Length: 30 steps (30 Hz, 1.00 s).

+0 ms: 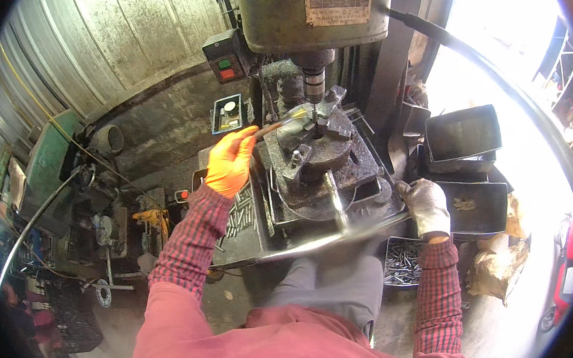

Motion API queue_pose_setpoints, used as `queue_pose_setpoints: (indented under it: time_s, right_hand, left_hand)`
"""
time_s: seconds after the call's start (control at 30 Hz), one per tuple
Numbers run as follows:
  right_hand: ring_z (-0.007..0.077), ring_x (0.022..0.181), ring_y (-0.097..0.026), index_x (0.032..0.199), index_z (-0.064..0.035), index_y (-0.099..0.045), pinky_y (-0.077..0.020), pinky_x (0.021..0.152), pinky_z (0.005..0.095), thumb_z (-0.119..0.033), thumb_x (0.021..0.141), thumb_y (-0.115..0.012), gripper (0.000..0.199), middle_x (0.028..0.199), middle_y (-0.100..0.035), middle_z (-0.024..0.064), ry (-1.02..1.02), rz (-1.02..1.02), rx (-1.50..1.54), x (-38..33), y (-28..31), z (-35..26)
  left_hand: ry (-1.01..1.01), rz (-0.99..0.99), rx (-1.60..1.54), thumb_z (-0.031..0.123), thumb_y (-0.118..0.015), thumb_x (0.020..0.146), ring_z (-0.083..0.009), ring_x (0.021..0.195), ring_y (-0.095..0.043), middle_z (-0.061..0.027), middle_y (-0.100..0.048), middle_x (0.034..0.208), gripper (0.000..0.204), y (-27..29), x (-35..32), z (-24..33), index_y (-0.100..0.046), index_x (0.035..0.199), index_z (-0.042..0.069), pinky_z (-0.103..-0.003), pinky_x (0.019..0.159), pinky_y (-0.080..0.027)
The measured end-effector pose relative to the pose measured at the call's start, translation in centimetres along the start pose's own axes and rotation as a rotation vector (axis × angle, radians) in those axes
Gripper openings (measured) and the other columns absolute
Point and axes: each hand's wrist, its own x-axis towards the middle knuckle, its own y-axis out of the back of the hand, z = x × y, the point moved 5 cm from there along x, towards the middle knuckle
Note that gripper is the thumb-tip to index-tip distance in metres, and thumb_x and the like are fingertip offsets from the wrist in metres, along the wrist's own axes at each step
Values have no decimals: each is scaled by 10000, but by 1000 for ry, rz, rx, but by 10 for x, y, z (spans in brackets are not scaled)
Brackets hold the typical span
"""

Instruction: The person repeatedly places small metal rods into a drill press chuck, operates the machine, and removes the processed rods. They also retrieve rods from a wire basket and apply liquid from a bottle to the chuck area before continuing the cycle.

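Note:
My left hand [233, 162], in an orange glove, is closed round the handle of a brush [275, 125]. The brush's pale bristles point right, close to the drill bit [316, 113] under the drill press chuck [314, 82]. Below the bit sits a dark metal fixture [318, 155] strewn with metal chips. My right hand [427, 207], in a whitish work glove, is closed round the right end of a long metal lever bar [371, 227]. The bar runs across the fixture's front, its left part blurred. A short rod [336, 202] joins it to the fixture.
Small metal pins [241, 217] lie in a tray left of the fixture. A bin of pins [403, 264] stands below my right hand. Dark metal bins [463, 133] are stacked at the right. A switch box [224, 57] with green and red buttons hangs beside the drill press.

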Motion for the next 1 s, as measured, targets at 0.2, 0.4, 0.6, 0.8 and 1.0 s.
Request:
queue_pose_setpoints:
  time_s: [0.2, 0.4, 0.6, 0.8, 1.0]
  right_hand:
    - [452, 837, -717, 816, -13, -790, -560, 780, 505, -527, 948, -658, 546, 801, -702, 275, -39, 1, -1, 3, -3, 4]
    - [445, 819, -720, 813, -19, -791, -563, 766, 502, -526, 954, -653, 544, 791, -708, 256, 6, -8, 8, 1, 0, 2]
    - [431, 815, -720, 816, -14, -785, -563, 738, 469, -469, 966, -663, 494, 801, -710, 255, 27, 80, 107, -7, 8, -8]
    - [143, 930, -687, 1247, -57, -728, -548, 858, 337, -171, 1002, -706, 271, 1071, -778, 123, -1, 85, 608, -25, 17, 37]
    - [240, 1297, -609, 1439, -30, -591, -448, 1156, 384, -229, 1016, -624, 469, 1395, -644, 148, 287, 761, 1571, -92, 190, 63]
  left_hand:
    - [-76, -65, 294, 142, -669, 1050, -120, 886, -609, -31, -703, 994, 228, -33, 34, -11, -736, 1228, 16, -288, 795, -496]
    - [-18, 129, 345, 241, -677, 1045, -183, 886, -702, -105, -752, 985, 266, 37, 40, -72, -747, 1179, 22, -323, 819, -548]
    - [170, 295, 657, 338, -608, 1039, -369, 947, -735, -216, -757, 1011, 360, 104, 54, -123, -755, 1139, 25, -439, 827, -552]
    - [343, 201, 947, 418, -625, 1027, -377, 1070, -717, -216, -745, 1126, 484, 95, 55, -136, -669, 1347, 58, -474, 922, -551]
    - [349, 270, 961, 532, -631, 981, -436, 1223, -635, -287, -615, 1371, 893, 108, 11, -126, -287, 1620, 12, -512, 1029, -506]
